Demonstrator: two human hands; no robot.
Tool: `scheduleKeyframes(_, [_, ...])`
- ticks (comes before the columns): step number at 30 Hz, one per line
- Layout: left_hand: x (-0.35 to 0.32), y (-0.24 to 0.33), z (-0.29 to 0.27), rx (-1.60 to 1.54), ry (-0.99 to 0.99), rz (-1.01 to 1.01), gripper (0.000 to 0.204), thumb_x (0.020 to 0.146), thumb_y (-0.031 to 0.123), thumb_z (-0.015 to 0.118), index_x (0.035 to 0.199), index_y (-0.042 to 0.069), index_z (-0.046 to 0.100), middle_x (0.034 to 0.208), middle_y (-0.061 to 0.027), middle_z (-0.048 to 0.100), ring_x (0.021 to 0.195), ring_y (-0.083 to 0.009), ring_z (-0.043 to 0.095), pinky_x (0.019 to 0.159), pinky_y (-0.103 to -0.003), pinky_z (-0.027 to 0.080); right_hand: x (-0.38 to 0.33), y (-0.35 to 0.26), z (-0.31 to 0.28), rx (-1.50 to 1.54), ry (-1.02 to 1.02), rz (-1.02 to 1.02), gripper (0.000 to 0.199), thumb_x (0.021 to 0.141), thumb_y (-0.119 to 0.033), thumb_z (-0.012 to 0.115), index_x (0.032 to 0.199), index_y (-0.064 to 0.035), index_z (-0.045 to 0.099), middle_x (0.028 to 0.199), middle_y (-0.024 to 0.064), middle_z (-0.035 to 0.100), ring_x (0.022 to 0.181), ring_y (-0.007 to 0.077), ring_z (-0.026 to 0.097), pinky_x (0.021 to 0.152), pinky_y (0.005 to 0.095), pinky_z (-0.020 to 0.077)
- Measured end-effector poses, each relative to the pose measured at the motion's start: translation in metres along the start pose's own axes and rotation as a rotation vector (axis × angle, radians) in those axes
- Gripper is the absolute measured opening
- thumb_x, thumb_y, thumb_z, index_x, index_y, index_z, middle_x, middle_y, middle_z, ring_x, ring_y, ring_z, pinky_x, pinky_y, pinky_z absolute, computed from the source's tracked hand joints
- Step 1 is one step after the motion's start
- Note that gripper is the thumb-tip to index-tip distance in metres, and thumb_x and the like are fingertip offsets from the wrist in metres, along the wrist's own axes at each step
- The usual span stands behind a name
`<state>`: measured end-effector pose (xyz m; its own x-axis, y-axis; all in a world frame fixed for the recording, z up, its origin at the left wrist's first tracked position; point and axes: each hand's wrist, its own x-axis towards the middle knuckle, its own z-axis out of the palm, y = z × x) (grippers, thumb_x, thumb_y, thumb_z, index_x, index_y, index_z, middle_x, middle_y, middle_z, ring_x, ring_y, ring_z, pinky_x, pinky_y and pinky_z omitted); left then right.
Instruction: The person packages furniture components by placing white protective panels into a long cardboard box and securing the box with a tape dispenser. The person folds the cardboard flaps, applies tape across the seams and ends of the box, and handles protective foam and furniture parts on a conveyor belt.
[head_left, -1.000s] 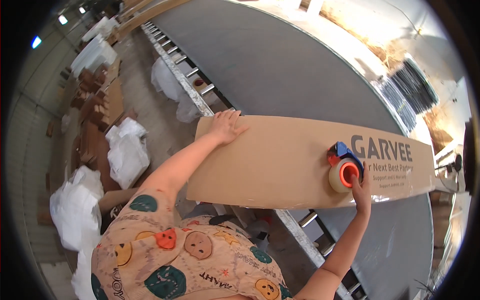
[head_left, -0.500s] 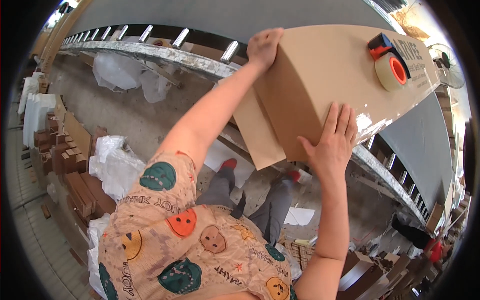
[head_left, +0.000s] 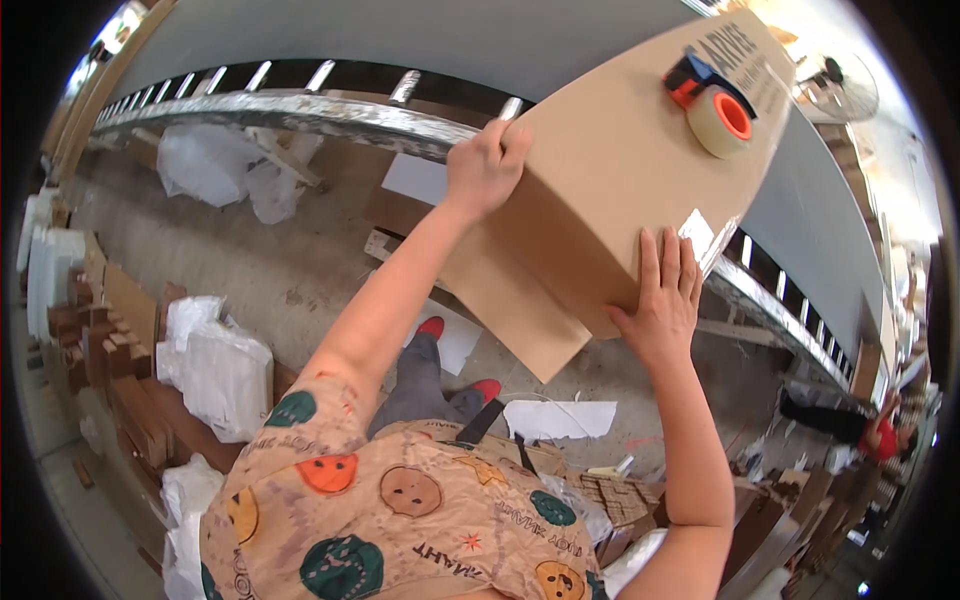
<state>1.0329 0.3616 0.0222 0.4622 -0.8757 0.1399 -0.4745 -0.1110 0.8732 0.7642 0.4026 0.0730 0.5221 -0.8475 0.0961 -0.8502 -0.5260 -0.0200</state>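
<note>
A large brown cardboard box (head_left: 630, 150) sits at the edge of the conveyor, its end turned toward me. My left hand (head_left: 487, 168) is closed with curled fingers on the box's left upper corner. Against the near right corner, my right hand (head_left: 662, 300) lies flat, fingers stretched over the top edge and thumb on the end face. An open flap (head_left: 520, 315) hangs down from the end of the box, below both hands. On top of the box lies a tape dispenser (head_left: 712, 128) with a clear roll and an orange core.
The grey conveyor belt (head_left: 350, 40) has a row of metal rollers and a worn rail (head_left: 290, 112) along its side. Plastic-wrapped bundles (head_left: 225, 375) and cardboard stacks (head_left: 140, 400) stand at left. A fan (head_left: 840, 90) and a person in red (head_left: 878, 438) are at right.
The box has swung and shifted left relative to the view, with the tape dispenser riding on it. My left hand has gone left and down with its corner. My feet have shifted.
</note>
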Motion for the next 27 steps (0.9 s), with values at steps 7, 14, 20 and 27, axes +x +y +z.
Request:
scheduleKeyframes(7, [-0.056,0.026,0.016,0.764,-0.223,1.231,0.092,0.061,0.046,0.078,0.137,0.01,0.039,0.143,-0.0198,0.033,0.133,-0.0367,0.032,0.109,-0.054,0.021,-0.03,0.027,0.006,-0.004,0.141,-0.072,0.091,0.06,-0.025,0.083,0.14,-0.0147,0.04,0.143,0.0153,0.036,0.134,0.04,0.029,0.11,0.052,0.0247])
scheduleKeyframes(14, [-0.081,0.004,0.045,0.677,-0.013,1.143,0.084,0.066,0.034,0.074,0.136,0.01,0.035,0.138,-0.018,0.036,0.13,-0.0359,0.034,0.106,-0.061,0.02,-0.031,0.019,0.017,-0.006,0.192,-0.028,0.077,0.07,-0.024,0.075,0.139,-0.0134,0.041,0.142,0.0159,0.038,0.134,0.0404,0.03,0.109,0.0537,0.0251])
scheduleKeyframes(20, [-0.082,-0.004,0.036,0.696,0.001,1.121,0.082,0.065,0.042,0.075,0.131,0.012,0.038,0.136,-0.017,0.037,0.129,-0.0348,0.036,0.105,-0.061,0.02,-0.037,0.008,0.022,0.027,0.305,-0.039,0.059,0.076,-0.012,0.066,0.133,-0.01,0.048,0.139,0.0177,0.04,0.131,0.0394,0.033,0.107,0.0529,0.0267])
scheduleKeyframes(27, [-0.075,-0.017,0.034,0.674,0.024,1.166,0.088,0.061,0.051,0.073,0.133,0.014,0.038,0.136,-0.0156,0.037,0.128,-0.0345,0.036,0.105,-0.06,0.02,-0.182,-0.089,0.112,1.452,-0.447,0.775,0.032,0.089,-0.03,0.065,0.102,-0.0005,0.063,0.075,0.0084,0.064,0.065,0.0173,0.06,0.057,0.0302,0.0473])
